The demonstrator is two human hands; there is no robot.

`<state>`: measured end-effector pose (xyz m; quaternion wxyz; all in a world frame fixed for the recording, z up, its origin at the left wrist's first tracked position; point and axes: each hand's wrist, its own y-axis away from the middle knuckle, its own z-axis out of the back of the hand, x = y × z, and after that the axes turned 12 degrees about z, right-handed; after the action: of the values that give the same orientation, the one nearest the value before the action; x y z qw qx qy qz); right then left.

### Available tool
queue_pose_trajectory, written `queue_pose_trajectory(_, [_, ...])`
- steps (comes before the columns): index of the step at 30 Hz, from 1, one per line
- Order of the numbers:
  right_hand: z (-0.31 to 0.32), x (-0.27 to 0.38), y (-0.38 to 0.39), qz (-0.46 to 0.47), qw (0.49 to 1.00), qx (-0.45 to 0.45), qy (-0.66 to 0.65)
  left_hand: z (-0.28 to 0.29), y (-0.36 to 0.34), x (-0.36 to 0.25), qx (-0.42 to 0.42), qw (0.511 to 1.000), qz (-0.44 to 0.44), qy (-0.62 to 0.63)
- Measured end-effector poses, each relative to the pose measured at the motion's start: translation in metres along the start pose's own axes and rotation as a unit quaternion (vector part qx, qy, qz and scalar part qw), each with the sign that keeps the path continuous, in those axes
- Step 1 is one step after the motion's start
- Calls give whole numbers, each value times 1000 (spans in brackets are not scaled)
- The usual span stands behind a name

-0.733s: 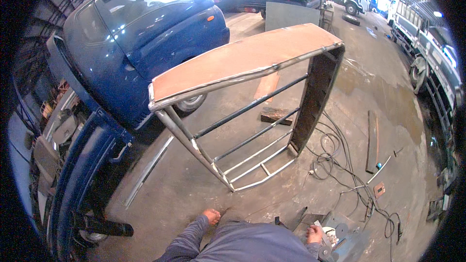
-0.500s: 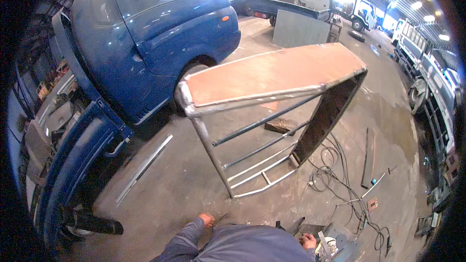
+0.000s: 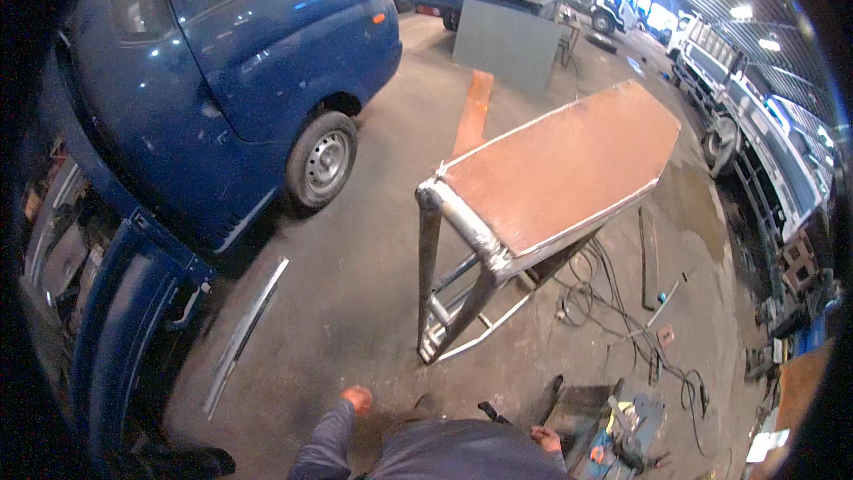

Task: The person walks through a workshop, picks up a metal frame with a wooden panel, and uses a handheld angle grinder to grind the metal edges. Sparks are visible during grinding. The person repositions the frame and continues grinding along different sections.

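I now see the panelled frame point(image 3: 569, 180) more end-on; left hand point(image 3: 357, 400), right hand point(image 3: 546, 438): finger spread, I can't tell.

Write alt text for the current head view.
A metal tube frame topped by a flat orange-brown panel stands on a brown-grey floor, beyond a person's bare left hand and bare right hand, the latter near a jumble of multicoloured items. A dark blue vehicle stands at left; dark looped cables lie at right.
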<state>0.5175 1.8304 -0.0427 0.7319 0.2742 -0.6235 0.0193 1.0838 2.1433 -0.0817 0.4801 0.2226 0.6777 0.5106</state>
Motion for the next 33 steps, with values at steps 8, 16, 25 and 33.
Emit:
queue_pose_trajectory(8, [-78,88,65,-83,996,-40,7,32,-23,-19,-66,996,-5,58])
queue_pose_trajectory(16, [-102,65,116,-82,993,-57,-66,61,-9,34,-26,998,17,56])
queue_pose_trajectory(25, [-220,-44,173,-153,978,-72,-120,220,75,161,-39,993,106,30])
queue_pose_trajectory(33, [-299,-87,235,-177,981,73,12,318,74,195,13,966,170,194])
